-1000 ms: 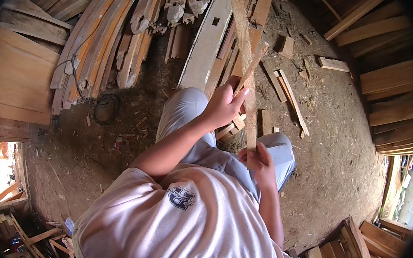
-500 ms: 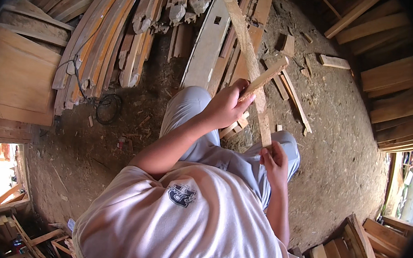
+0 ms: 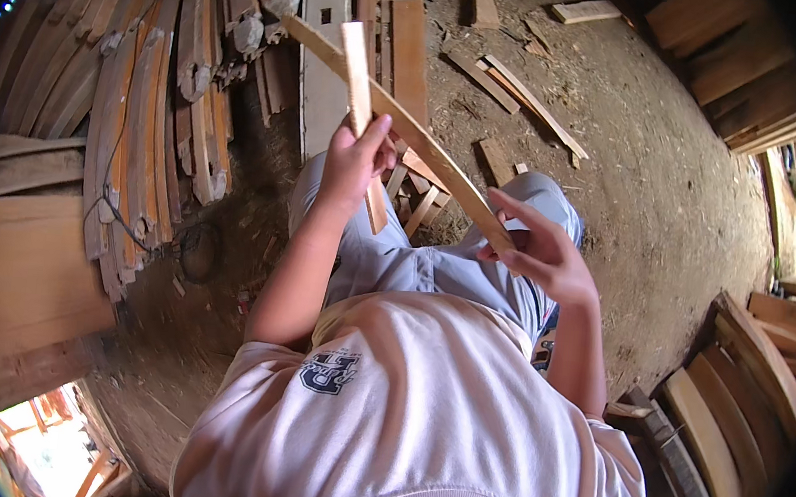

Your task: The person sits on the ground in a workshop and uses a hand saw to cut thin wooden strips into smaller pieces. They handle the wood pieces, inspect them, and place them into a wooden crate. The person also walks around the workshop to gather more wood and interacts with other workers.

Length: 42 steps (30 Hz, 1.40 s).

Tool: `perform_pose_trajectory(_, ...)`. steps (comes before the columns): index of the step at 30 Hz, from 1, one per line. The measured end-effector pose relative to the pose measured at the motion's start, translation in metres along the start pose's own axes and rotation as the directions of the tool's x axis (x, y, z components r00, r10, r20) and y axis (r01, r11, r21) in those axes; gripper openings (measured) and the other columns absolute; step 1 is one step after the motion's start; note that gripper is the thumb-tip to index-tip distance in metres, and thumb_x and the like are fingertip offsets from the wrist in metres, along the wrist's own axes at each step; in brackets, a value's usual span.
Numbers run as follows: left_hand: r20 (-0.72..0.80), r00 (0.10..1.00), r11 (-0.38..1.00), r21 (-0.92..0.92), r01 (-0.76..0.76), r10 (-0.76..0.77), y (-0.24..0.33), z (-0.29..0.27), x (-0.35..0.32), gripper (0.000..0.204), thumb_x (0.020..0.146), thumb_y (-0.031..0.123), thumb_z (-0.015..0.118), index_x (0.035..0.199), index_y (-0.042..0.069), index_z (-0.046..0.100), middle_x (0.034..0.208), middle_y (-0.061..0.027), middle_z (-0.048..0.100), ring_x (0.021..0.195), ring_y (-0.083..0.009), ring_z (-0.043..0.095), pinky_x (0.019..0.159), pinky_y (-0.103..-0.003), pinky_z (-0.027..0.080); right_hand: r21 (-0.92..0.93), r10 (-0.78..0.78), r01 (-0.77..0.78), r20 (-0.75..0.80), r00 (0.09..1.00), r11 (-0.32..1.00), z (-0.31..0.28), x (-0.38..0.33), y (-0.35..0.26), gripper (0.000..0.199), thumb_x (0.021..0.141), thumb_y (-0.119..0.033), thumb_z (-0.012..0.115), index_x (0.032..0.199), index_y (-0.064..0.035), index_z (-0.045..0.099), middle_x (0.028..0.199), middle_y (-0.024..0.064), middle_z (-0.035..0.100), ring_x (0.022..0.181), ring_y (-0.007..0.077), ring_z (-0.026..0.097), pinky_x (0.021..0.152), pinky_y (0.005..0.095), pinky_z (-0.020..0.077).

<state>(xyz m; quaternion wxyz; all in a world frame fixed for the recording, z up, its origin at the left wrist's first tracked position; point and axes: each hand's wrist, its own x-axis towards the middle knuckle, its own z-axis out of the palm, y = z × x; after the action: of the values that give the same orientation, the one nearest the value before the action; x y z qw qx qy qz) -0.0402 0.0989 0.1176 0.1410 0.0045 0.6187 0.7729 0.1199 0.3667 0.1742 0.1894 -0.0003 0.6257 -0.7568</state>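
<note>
My left hand (image 3: 357,160) is closed around a short wooden strip (image 3: 356,72), which stands nearly upright with its lower end showing below the fingers. A longer, thin wooden strip (image 3: 448,175) runs slantwise from upper left to lower right, crossing the short one at my left hand. At its lower right end is my right hand (image 3: 551,254), gripping it with some fingers lifted away. Whether the left fingers also hold the long strip, I cannot tell. Several small wood offcuts (image 3: 421,208) lie between my knees, below the strips.
Stacked wooden mouldings (image 3: 146,128) fill the left side, with a dark cable (image 3: 122,232) hanging by them. Long boards (image 3: 319,78) lie straight ahead. Loose scraps (image 3: 537,99) are scattered on the dirt floor (image 3: 669,217). Curved wooden pieces (image 3: 705,441) stand at the lower right.
The short strip has turned from slanting right to nearly upright. The long strip now slants more toward the left. My right fingers have spread, and my view has shifted to the right.
</note>
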Motion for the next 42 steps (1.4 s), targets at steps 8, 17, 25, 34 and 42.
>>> perform_pose_trajectory(8,0.003,0.982,0.918,-0.356,0.175,-0.186,-0.026,0.019,0.008,0.020,0.103,0.024,0.061,0.101,0.004,0.059,0.086,-0.0049,0.057,0.061,-0.0108,0.051,0.050,-0.025,0.037,0.172,-0.404,0.437,-0.193,0.894,0.883,0.028,0.017,-0.004,0.069,0.082,0.009,0.061,0.148,0.0027,0.044,0.139,0.0154,0.056,0.123,0.0322,0.060,0.108,0.0411,0.0460)
perform_pose_trajectory(17,0.153,0.946,0.958,0.074,0.278,-0.286,-0.001,0.028,-0.013,0.033,0.103,0.039,0.059,0.091,0.008,0.056,0.071,0.0026,0.050,0.048,-0.0069,0.043,0.043,-0.024,0.029,-0.342,-0.721,0.645,-0.457,0.521,0.683,0.005,0.039,-0.016,0.029,0.099,0.001,0.059,0.128,0.0038,0.054,0.122,0.0146,0.061,0.104,0.0198,0.066,0.088,0.0342,0.0600)
perform_pose_trajectory(25,0.229,0.956,0.963,0.238,0.129,-0.185,0.011,0.034,-0.007,0.046,0.106,0.051,0.049,0.095,0.008,0.060,0.077,0.0020,0.055,0.060,-0.0039,0.051,0.052,-0.020,0.039,-0.315,-0.479,0.364,-0.645,0.596,0.877,-0.013,0.068,-0.073,0.034,0.097,-0.028,0.072,0.098,0.0060,0.071,0.076,0.0060,0.070,0.066,0.0122,0.070,0.058,0.0257,0.0543)
perform_pose_trajectory(34,0.478,0.878,0.970,0.206,-0.130,0.016,0.035,0.082,0.013,0.054,0.109,0.051,0.038,0.108,0.000,0.057,0.091,-0.0114,0.069,0.093,-0.0223,0.072,0.088,-0.036,0.055,-0.602,-0.562,0.111,-0.643,0.521,0.791,-0.013,0.100,-0.120,0.046,0.093,-0.041,0.075,0.084,0.0036,0.076,0.056,0.0067,0.063,0.050,0.0094,0.061,0.047,0.0268,0.0464)
perform_pose_trajectory(42,0.499,0.866,0.967,0.201,-0.155,0.035,0.049,0.110,0.014,0.049,0.109,0.049,0.038,0.114,0.003,0.051,0.084,-0.0106,0.065,0.070,-0.0190,0.070,0.064,-0.032,0.057,-0.497,-0.486,0.153,-0.656,0.577,0.854,-0.013,0.113,-0.117,0.042,0.097,-0.037,0.070,0.087,0.0040,0.075,0.055,0.0057,0.061,0.045,0.0111,0.057,0.043,0.0288,0.0427)
